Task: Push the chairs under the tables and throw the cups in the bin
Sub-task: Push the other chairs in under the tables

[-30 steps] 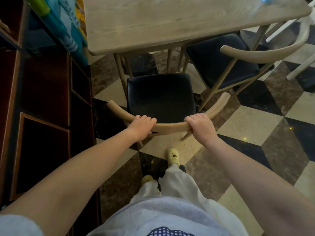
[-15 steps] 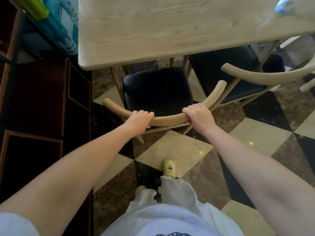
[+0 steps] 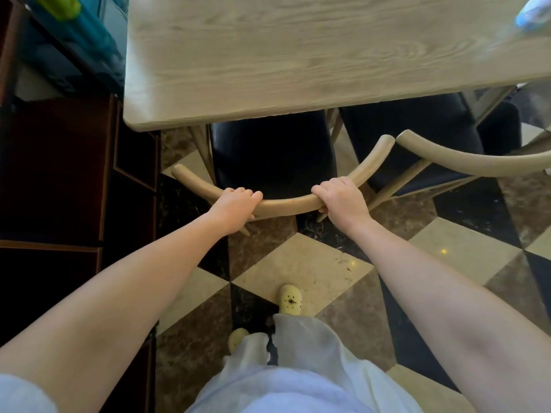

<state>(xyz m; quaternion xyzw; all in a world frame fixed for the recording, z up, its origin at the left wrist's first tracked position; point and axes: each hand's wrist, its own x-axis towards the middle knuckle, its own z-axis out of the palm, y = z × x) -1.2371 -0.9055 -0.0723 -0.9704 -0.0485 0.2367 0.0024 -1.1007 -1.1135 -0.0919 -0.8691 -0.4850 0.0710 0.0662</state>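
A chair with a black seat and a curved light-wood backrest [image 3: 286, 202] stands at the near edge of the light wooden table [image 3: 268, 61]. The front part of its seat is under the tabletop. My left hand [image 3: 235, 205] grips the backrest left of its middle. My right hand [image 3: 343, 198] grips it right of the middle. A second chair [image 3: 465, 159] of the same kind stands to the right, its seat partly under the table. A blurred pale blue object [image 3: 533, 11], possibly a cup, lies at the table's far right corner.
A dark red-brown wooden cabinet [image 3: 74, 180] runs along the left, close to the table. Blue and green items [image 3: 74, 34] sit above it. The floor is chequered marble tile [image 3: 301, 269]. My feet in yellow shoes [image 3: 289, 299] stand just behind the chair.
The chair has slid forward, and more of its black seat is now under the tabletop. Both hands have kept their grip on the backrest and I have stepped closer to the table.
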